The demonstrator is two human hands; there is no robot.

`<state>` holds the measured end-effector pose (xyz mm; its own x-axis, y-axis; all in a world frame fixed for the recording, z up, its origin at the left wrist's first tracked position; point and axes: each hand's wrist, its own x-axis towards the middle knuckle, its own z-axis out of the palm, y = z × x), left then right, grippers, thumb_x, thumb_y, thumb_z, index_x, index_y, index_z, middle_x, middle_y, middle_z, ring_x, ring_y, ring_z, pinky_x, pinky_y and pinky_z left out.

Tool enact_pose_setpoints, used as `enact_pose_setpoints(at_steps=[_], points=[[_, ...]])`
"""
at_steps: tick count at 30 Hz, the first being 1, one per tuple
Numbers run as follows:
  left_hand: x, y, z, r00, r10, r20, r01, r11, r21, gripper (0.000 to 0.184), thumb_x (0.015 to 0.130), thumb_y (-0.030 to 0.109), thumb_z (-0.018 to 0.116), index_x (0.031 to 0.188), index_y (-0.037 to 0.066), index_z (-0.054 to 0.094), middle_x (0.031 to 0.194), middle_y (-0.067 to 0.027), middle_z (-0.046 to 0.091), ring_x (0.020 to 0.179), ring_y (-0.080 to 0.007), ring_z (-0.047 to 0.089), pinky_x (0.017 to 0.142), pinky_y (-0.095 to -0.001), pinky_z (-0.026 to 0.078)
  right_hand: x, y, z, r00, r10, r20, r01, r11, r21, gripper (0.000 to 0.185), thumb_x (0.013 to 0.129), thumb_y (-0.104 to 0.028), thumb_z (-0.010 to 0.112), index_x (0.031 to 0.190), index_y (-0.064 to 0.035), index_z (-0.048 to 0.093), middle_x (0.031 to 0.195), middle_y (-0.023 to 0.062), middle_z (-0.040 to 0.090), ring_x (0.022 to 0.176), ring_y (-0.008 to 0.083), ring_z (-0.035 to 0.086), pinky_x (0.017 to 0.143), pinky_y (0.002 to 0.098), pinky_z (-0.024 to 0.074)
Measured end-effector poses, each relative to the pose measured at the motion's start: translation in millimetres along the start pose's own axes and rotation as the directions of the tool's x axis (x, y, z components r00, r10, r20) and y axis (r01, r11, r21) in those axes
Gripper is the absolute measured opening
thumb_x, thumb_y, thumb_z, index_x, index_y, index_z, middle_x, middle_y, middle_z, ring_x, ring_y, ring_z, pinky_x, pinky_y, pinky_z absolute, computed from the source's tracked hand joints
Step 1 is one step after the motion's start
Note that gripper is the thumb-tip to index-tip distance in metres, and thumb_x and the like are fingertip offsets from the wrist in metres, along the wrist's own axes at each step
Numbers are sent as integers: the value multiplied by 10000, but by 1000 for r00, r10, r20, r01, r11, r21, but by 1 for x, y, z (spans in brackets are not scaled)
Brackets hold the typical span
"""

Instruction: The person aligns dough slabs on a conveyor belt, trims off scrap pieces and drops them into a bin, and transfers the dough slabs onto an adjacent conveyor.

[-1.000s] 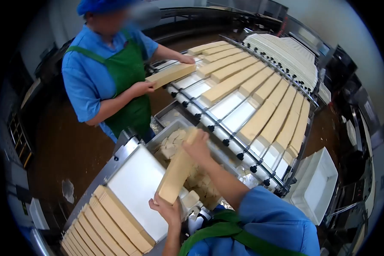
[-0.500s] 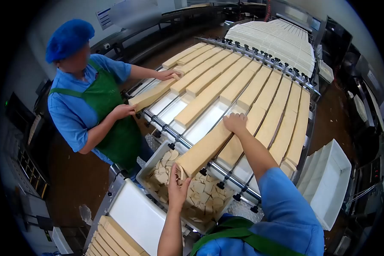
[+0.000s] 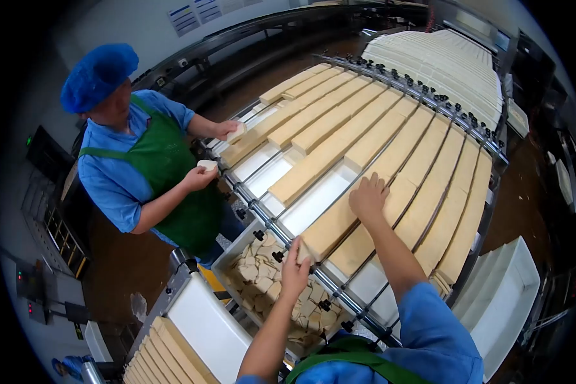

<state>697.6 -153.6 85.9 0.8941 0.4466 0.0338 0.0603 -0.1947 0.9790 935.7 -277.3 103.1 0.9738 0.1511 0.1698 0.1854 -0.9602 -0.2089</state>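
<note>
A long, pale bread loaf (image 3: 331, 225) lies slantwise in a lane of the railed table, its near end at the front rail. My left hand (image 3: 295, 270) is closed at that near end, fingers and thumb around the end face; whether a loose slice is also in it, I cannot tell. Farther up the same loaf, my right hand (image 3: 369, 197) grips it from above with bent fingers. Beneath my left hand stands a bin (image 3: 226, 251) full of bread slices (image 3: 270, 275).
Several more long loaves (image 3: 422, 169) fill neighbouring lanes. At the left, a co-worker (image 3: 141, 147) in a green apron holds a slice in each hand. A white belt (image 3: 211, 323) carries loaves at lower left; stacked white trays (image 3: 502, 307) stand at right.
The loaf under my hands has moved up and back onto the table from over the bin, my hands moving with it. The co-worker's loaf now lies down, and slices are in their hands.
</note>
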Motion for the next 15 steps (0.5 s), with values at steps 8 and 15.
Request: enact_pose_setpoints(at_steps=[8, 15], points=[[-29, 1, -2, 937, -114, -329, 103, 993, -51, 511, 837, -17, 480, 1345, 20, 440, 1255, -148, 546, 1081, -181, 542, 867, -265, 455, -123, -43, -28, 614, -786, -77, 738, 537, 408, 496, 750, -151, 611, 1240, -106, 546, 1407, 178, 383, 1258, 371, 358, 1023, 561, 234], [-108, -13, -36, 831, -10, -557, 118, 980, 158, 525, 842, 15, 514, 1350, 22, 382, 1363, -246, 374, 1235, -376, 419, 980, -367, 401, -136, -43, -5, 589, -767, 252, 759, 633, 152, 591, 772, -46, 546, 1350, -116, 439, 1485, 156, 300, 1379, 399, 221, 1075, 614, 150]])
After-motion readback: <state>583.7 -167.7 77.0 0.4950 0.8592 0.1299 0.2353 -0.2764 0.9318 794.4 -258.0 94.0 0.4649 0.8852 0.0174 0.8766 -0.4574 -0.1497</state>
